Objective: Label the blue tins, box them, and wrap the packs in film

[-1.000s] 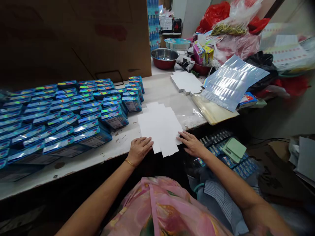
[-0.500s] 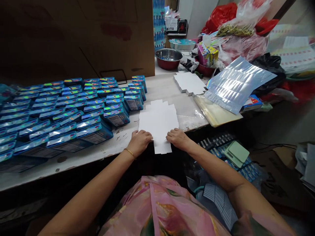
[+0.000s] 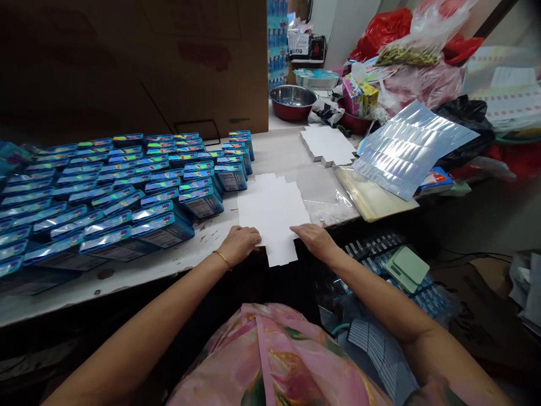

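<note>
A flat white cardboard cutout (image 3: pixel 273 211) with notched edges lies at the table's front edge, one flap hanging out over it. My left hand (image 3: pixel 240 243), a thin bangle on its wrist, has its fingers curled on the cutout's near left edge. On the near right edge rests my right hand (image 3: pixel 315 239), fingers pressed together and pointing left, gripping that edge. A stack of similar white cutouts (image 3: pixel 327 145) sits farther back to the right.
Rows of blue boxes (image 3: pixel 164 223) fill the table's left, before a large brown carton (image 3: pixel 135 62). A steel bowl (image 3: pixel 292 101) stands behind. Silvery sheets (image 3: pixel 414 148) and plastic bags (image 3: pixel 422 79) lie right. A pale green scale (image 3: pixel 407 268) is below the table.
The white cutout has turned slightly, its near flap shifting a little right. My right hand has moved slightly right and its fingers have straightened. My left hand has barely moved.
</note>
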Demonstrator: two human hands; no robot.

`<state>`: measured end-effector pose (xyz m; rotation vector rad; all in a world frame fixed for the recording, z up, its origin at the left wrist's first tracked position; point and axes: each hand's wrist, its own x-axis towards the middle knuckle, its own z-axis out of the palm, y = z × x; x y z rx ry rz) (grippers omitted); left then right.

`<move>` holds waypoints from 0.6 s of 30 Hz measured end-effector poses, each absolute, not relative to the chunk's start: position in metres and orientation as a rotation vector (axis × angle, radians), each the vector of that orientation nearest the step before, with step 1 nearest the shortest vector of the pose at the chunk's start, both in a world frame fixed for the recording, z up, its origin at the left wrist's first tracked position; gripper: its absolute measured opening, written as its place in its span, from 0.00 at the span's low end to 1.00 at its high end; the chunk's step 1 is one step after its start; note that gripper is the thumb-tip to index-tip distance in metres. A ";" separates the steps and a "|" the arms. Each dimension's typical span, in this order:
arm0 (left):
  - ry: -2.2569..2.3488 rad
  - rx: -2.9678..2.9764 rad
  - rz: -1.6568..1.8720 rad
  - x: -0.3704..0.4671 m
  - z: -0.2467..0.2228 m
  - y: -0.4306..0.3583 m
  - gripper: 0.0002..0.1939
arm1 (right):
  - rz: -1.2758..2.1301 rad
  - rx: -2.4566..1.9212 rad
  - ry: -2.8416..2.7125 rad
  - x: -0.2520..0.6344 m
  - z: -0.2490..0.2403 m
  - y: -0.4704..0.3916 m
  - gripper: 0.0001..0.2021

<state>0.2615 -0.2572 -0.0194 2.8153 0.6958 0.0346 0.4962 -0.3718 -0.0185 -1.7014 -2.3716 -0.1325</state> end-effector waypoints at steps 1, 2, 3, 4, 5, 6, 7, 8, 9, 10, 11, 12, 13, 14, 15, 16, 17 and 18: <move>0.697 2.783 0.100 0.256 -0.026 -0.257 0.09 | -0.116 -1.687 -2.313 0.505 -0.024 -0.372 0.15; 0.716 2.750 0.167 0.251 -0.033 -0.259 0.09 | -0.102 -1.672 -2.259 0.513 -0.030 -0.371 0.13; 0.751 2.718 0.232 0.248 -0.039 -0.261 0.10 | -0.086 -1.661 -2.209 0.519 -0.037 -0.370 0.11; 0.799 2.687 0.291 0.247 -0.044 -0.263 0.10 | -0.070 -1.656 -2.160 0.523 -0.043 -0.368 0.09; 0.853 2.656 0.347 0.246 -0.047 -0.266 0.10 | -0.049 -1.650 -2.116 0.526 -0.049 -0.367 0.08; 0.907 2.629 0.400 0.247 -0.048 -0.269 0.10 | -0.028 -1.638 -2.079 0.527 -0.053 -0.365 0.08; 0.953 2.608 0.445 0.249 -0.047 -0.271 0.10 | -0.012 -1.623 -2.046 0.526 -0.055 -0.363 0.08; 0.987 2.596 0.481 0.252 -0.043 -0.273 0.10 | -0.007 -1.607 -2.018 0.525 -0.054 -0.361 0.09; 1.004 2.603 0.499 0.255 -0.037 -0.274 0.10 | -0.013 -1.587 -2.000 0.522 -0.050 -0.359 0.09; 0.996 2.636 0.485 0.260 -0.029 -0.274 0.10 | -0.027 -1.563 -2.005 0.519 -0.043 -0.357 0.09; 0.958 2.696 0.428 0.265 -0.020 -0.273 0.11 | -0.047 -1.542 -2.036 0.515 -0.034 -0.355 0.10; 0.899 2.771 0.329 0.270 -0.011 -0.272 0.11 | -0.072 -1.528 -2.096 0.511 -0.024 -0.352 0.10; 0.834 2.847 0.200 0.277 -0.003 -0.271 0.12 | -0.098 -1.521 -2.182 0.506 -0.013 -0.349 0.11; 0.783 2.909 0.070 0.283 0.005 -0.270 0.12 | -0.120 -1.525 -2.286 0.502 -0.004 -0.346 0.10; 0.752 2.951 -0.043 0.290 0.010 -0.268 0.12 | -0.141 -1.540 -2.391 0.497 0.003 -0.343 0.10; 0.748 2.975 -0.123 0.296 0.014 -0.268 0.13 | -0.157 -1.564 -2.488 0.493 0.007 -0.340 0.10; 0.770 2.984 -0.166 0.302 0.015 -0.267 0.13 | -0.168 -1.592 -2.566 0.490 0.009 -0.338 0.09; 0.805 2.979 -0.179 0.307 0.014 -0.267 0.13 | -0.175 -1.617 -2.620 0.487 0.008 -0.337 0.09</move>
